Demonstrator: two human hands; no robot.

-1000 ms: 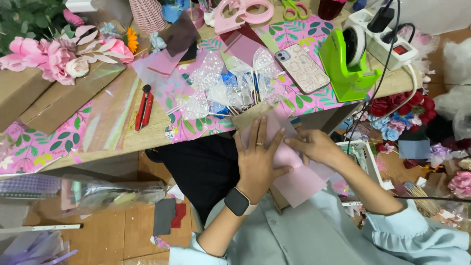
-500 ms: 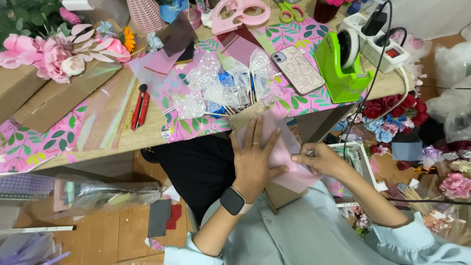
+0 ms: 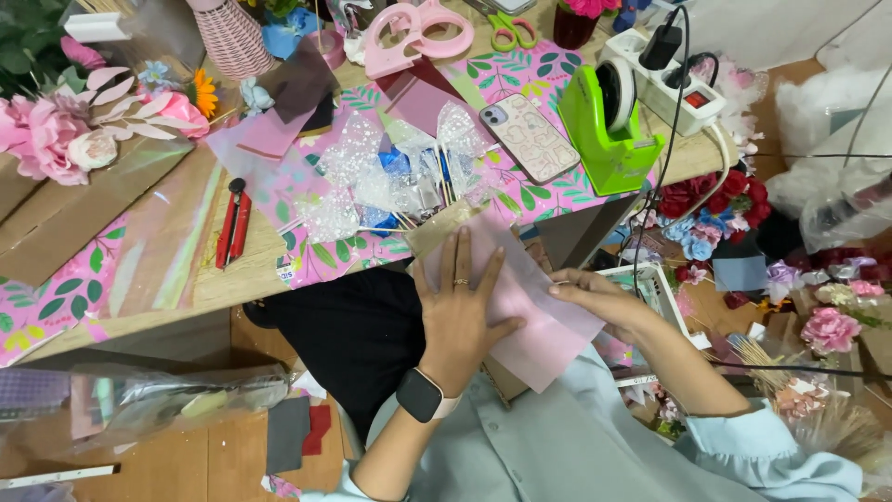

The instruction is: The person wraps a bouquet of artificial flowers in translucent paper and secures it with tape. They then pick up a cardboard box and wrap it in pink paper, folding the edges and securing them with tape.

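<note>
Left hand [image 3: 457, 311], fingers spread flat, presses down on a pink sheet [image 3: 534, 321] held in the lap, just below the desk [image 3: 214, 284] edge. Right hand [image 3: 599, 299] pinches the sheet's right edge, thumb and fingertips pressed together. A brown card [image 3: 437, 228] lies under the sheet's top, beyond the left fingertips. Farther out on the desk: clear wrapped picks [image 3: 390, 181], a phone [image 3: 530, 138], a green tape dispenser [image 3: 604, 130] to the right, red cutters [image 3: 232, 223] well to the left.
</note>
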